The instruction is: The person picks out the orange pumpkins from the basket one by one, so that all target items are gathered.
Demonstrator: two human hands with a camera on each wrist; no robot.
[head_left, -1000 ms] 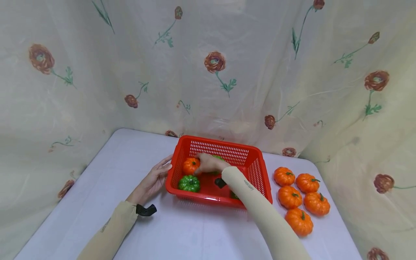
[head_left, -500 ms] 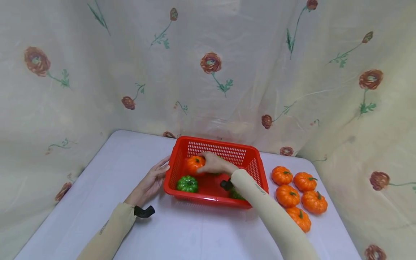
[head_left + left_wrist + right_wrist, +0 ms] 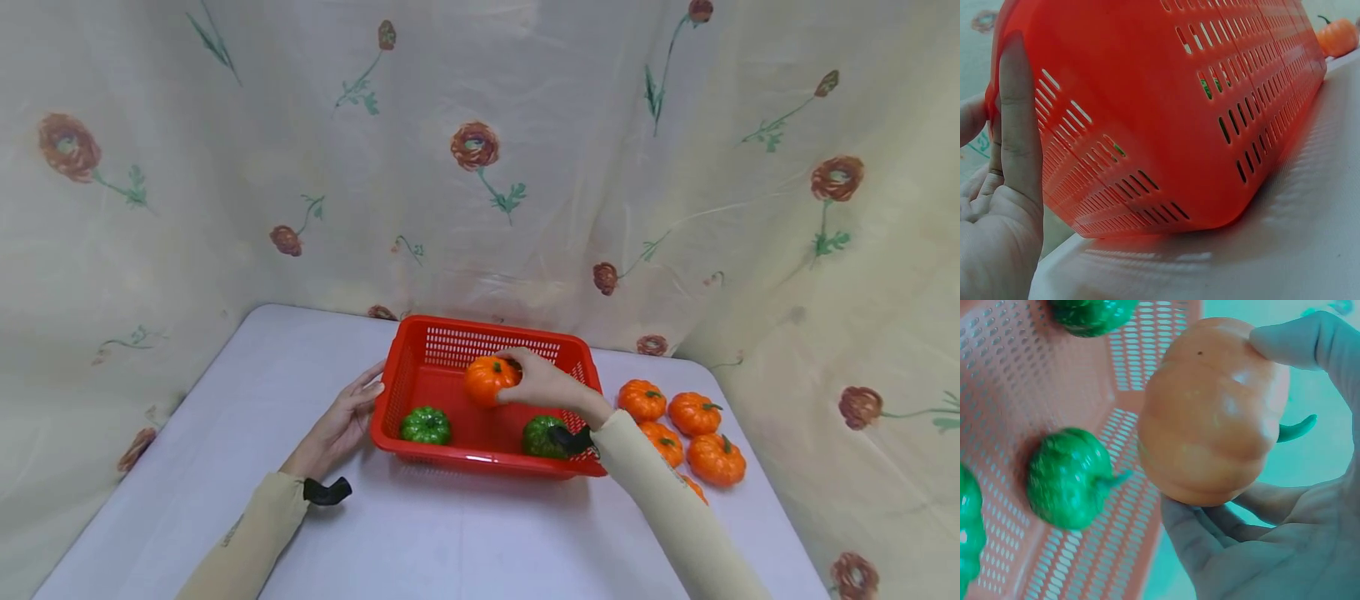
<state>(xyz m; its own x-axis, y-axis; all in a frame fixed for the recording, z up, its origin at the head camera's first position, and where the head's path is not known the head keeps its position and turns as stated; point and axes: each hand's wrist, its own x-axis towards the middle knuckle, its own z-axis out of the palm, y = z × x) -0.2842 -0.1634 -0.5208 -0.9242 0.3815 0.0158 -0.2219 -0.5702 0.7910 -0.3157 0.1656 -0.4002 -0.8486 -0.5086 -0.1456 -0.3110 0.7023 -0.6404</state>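
Observation:
My right hand (image 3: 547, 383) grips a small orange pumpkin (image 3: 486, 381), thumb and fingers on opposite sides, raised over the middle of the red plastic basket (image 3: 480, 460). In the right wrist view the pumpkin's green stem points toward my palm. Two green pumpkins (image 3: 426, 426) show near the basket's front corners. A third green pumpkin, largely hidden behind my right hand in the head view, appears in the right wrist view. My left hand (image 3: 341, 425) rests against the basket's left side; the left wrist view shows a straight finger (image 3: 1017, 119) along the outer wall and the thumb at the rim.
Several orange pumpkins (image 3: 716, 460) stand on the white table (image 3: 420, 542) right of the basket, one partly covered by my right sleeve. A flower-printed curtain (image 3: 337, 167) hangs behind the table and along both sides.
My right hand has lifted the orange pumpkin from the basket's left side and carried it right. The left hand stays at the basket's side. The head view has shifted slightly.

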